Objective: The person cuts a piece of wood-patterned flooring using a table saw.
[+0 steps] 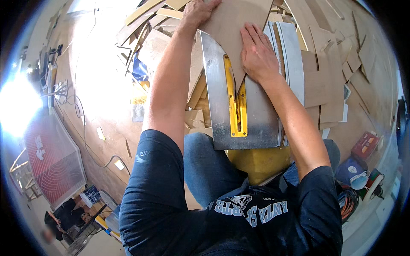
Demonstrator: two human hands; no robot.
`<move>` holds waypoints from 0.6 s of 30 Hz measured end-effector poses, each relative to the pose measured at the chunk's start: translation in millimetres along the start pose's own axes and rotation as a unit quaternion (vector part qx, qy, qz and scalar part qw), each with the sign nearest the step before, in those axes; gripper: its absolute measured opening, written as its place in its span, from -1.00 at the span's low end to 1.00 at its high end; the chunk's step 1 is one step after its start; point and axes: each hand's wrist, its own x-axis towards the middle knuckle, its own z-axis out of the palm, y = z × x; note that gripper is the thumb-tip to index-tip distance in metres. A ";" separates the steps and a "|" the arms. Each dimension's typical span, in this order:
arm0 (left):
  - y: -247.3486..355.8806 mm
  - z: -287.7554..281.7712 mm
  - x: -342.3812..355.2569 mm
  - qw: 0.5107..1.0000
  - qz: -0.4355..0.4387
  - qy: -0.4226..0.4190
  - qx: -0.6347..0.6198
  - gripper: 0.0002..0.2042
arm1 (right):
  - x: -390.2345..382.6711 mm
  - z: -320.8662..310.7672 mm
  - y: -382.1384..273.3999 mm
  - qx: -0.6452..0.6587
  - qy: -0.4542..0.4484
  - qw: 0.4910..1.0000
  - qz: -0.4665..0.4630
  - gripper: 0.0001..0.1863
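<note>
I press both my left hand (198, 13) and right hand (257, 53) flat, open-palmed, on the plywood panel (232, 21) at twelve o'clock on the table saw (256, 115), mid-cut I judge, needing steady forward feed.

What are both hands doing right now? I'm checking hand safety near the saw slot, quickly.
Left hand: open, pressed flat on the far end of the plywood piece.
Right hand: open, palm down on the same piece, beside the yellow insert.
</note>
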 end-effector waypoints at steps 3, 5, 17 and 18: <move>8.6 -7.1 -3.0 0.999 -0.030 -0.040 0.003 -0.18 | -1.1 -0.6 0.5 0.002 0.001 1.000 -0.001 -0.44; 13.7 -9.0 -3.1 0.998 -0.035 -0.043 0.010 -0.18 | -1.1 -1.4 1.7 0.001 0.001 1.000 -0.003 -0.44; -0.6 5.9 -7.6 0.999 -0.001 -0.035 0.022 -0.18 | -8.4 -2.1 -1.6 0.002 0.016 1.000 -0.010 -0.44; 2.3 6.9 -6.3 0.997 0.008 -0.069 0.023 -0.19 | -9.7 -2.1 0.6 -0.002 0.017 1.000 -0.008 -0.43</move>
